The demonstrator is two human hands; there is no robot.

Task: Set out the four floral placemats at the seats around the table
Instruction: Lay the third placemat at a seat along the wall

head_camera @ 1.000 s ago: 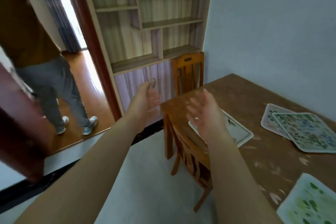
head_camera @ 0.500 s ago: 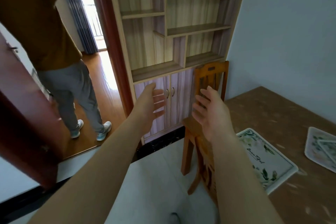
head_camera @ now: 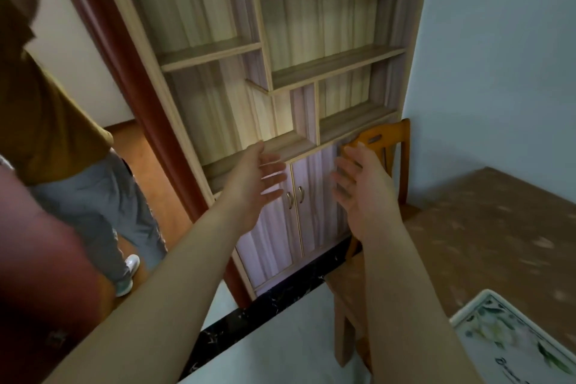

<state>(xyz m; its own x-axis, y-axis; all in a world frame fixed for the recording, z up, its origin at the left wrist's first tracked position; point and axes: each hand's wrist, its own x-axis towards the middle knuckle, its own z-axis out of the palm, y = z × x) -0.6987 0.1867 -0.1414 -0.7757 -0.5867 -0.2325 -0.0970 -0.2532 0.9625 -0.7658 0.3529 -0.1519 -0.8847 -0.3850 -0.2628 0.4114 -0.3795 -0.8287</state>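
Swinging away from the table (head_camera: pixel 498 227), the head view now keeps one placemat (head_camera: pixel 514 340) at its near corner, while left hand (head_camera: pixel 252 184) and right hand (head_camera: pixel 361 193) hover empty, fingers spread wide, likely between placements; next, fetching another mat.

Probably a home: table (head_camera: pixel 498 221), chair (head_camera: pixel 389 140), shelving (head_camera: pixel 311 72).

A worn brown table (head_camera: pixel 486 227) carries one floral placemat (head_camera: pixel 514 340) at its near edge.
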